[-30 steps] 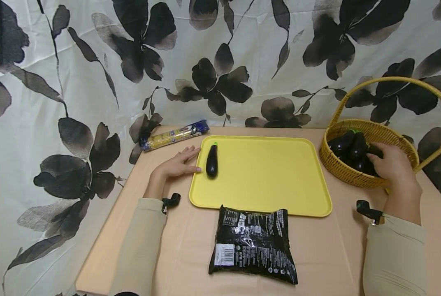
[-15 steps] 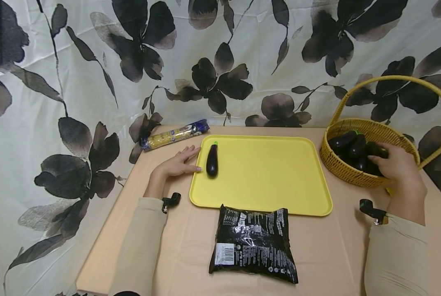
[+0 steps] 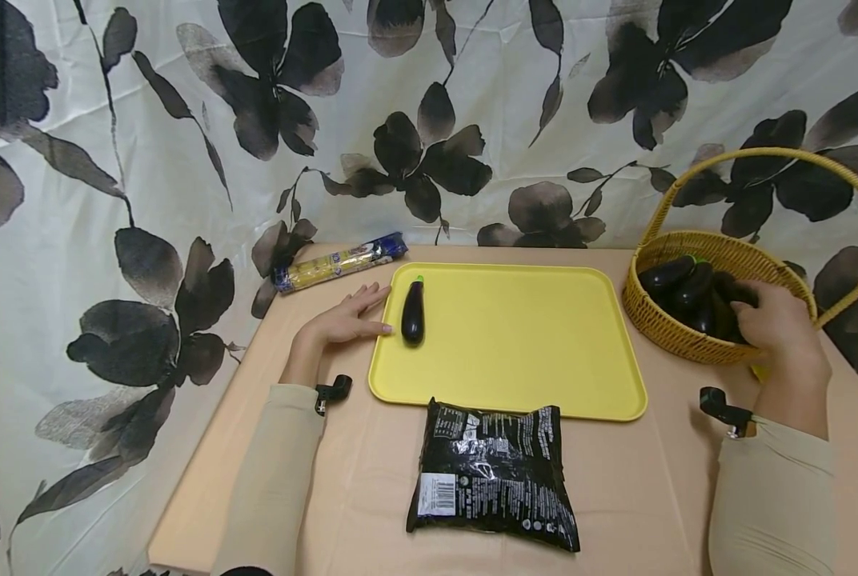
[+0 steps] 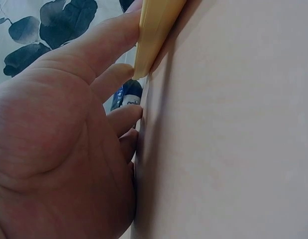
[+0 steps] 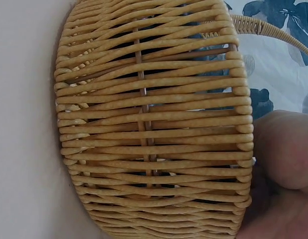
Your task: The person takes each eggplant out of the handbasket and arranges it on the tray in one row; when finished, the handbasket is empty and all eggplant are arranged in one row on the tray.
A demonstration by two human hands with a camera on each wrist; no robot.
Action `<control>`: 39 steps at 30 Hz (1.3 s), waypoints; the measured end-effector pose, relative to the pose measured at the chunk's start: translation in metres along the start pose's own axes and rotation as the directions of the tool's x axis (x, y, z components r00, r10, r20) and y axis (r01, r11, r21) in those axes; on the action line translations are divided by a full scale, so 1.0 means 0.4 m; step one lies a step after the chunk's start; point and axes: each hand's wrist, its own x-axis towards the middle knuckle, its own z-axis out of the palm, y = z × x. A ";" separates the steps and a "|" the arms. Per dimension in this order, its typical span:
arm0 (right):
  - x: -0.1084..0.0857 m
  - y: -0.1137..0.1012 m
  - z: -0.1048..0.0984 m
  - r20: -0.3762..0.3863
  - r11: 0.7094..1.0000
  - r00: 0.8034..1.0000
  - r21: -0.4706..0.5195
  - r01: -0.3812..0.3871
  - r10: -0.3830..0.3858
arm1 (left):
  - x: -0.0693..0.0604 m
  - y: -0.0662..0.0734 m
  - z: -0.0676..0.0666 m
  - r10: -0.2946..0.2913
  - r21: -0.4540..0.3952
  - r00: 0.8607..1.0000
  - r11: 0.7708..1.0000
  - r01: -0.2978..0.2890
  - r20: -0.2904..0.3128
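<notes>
Resting along the left edge of a flat, rectangular yellow tray [image 3: 515,344], the left hand [image 3: 338,322] is lying with its fingers spread and mostly straight; its grip is enclosing nothing, only touching the tray's edge – probably steadying it against sliding. A glossy, near-black, elongated eggplant with a green stem tip [image 3: 413,316] is lying on the tray close to that edge, its stem pointing far, leaving the tray bare to its right.

On the far right of the smooth, pale tan surface [image 3: 638,480], a rounded, woven tan wicker basket with a tall arched handle [image 3: 677,340] is holding a heap of similar dark eggplants [image 3: 688,292], its wall presumably stopping them from rolling away. The right hand [image 3: 778,324] is bending over the basket's rim, under the handle. Dark eggplant skin is showing beside its thumb, but the fingers are mostly hiding – whether the grip is closing on one or merely touching it, I cannot tell.

A glossy black plastic bag with white print [image 3: 497,472] is lying at the tray's near side, and a long yellow-and-blue plastic packet [image 3: 338,264] is slanting by its far left corner, both leaving the tray's middle free.
</notes>
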 end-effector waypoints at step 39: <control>-0.024 -0.063 0.000 -0.057 0.853 0.992 0.507 0.124 -0.110 | -0.001 -0.004 -0.003 0.024 0.032 1.000 0.999 -0.024 0.000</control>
